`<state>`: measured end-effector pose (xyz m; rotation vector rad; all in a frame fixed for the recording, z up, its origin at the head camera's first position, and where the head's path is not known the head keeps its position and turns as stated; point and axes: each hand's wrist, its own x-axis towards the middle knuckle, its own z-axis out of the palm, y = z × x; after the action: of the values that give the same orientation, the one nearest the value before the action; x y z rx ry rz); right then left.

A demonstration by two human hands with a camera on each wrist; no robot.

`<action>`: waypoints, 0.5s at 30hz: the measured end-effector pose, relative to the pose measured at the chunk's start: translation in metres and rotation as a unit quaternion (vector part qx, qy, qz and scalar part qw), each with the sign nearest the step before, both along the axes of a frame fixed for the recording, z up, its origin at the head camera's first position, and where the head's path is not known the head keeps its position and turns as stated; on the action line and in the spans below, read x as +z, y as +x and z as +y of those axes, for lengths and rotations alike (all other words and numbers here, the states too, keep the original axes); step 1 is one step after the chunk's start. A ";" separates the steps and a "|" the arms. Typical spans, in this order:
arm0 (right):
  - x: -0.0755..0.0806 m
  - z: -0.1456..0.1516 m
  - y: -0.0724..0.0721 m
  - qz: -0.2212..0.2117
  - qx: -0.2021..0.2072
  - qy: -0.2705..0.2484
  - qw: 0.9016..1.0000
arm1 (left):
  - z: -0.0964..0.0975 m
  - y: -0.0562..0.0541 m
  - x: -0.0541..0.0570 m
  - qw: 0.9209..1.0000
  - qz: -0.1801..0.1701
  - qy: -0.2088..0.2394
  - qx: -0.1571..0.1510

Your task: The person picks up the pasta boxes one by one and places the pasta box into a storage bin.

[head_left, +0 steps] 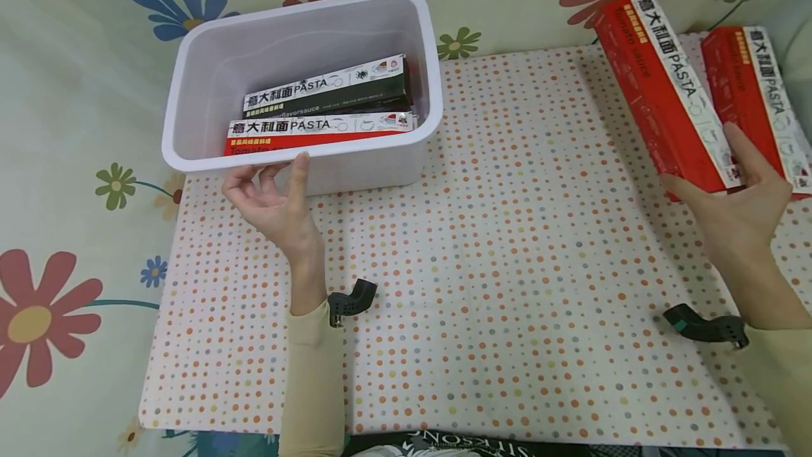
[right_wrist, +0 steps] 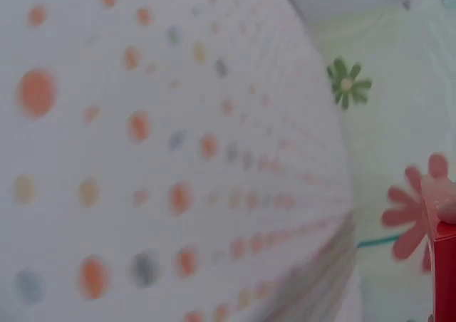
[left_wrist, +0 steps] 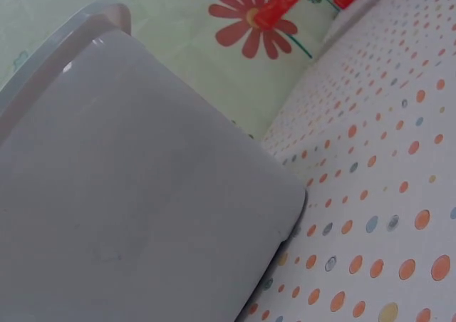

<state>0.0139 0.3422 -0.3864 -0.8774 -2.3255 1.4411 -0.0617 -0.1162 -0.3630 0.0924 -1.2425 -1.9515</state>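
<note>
My right hand (head_left: 742, 203) grips the near end of a red and white pasta box (head_left: 662, 90), thumb on one side and fingers on the other. The box is tilted, and a corner of it shows in the right wrist view as a red box edge (right_wrist: 445, 265). Beside it lies another red pasta box (head_left: 745, 97). My left hand (head_left: 273, 199) holds the front rim of a white plastic bin (head_left: 374, 168). Inside the bin are a black pasta box (head_left: 330, 94) and a red pasta box (head_left: 317, 125). The bin's outer wall (left_wrist: 142, 165) fills much of the left wrist view.
A dotted cloth (head_left: 482, 266) covers the table. Behind and to the left hangs a flowered curtain (head_left: 70, 118). A black wrist mount (head_left: 352, 302) sits at the left cuff, and another black mount (head_left: 707, 326) at the right cuff.
</note>
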 end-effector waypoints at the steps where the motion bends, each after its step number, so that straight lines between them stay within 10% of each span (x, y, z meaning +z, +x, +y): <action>1: 0.006 -0.004 -0.001 0.005 0.013 0.010 1.000 | 0.000 0.000 0.000 1.000 -0.001 0.000 0.000; 8: 0.051 -0.034 -0.016 0.065 0.132 0.066 0.987 | 0.000 0.001 -0.001 1.000 -0.002 0.002 -0.004; 15: 0.098 -0.068 -0.055 0.152 0.269 0.111 0.945 | 0.000 0.000 0.000 1.000 0.000 0.006 -0.007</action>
<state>-0.0412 0.2740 -0.2882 0.0586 -2.5122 1.3291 -0.0618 -0.1163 -0.3629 0.0885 -1.2351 -1.9709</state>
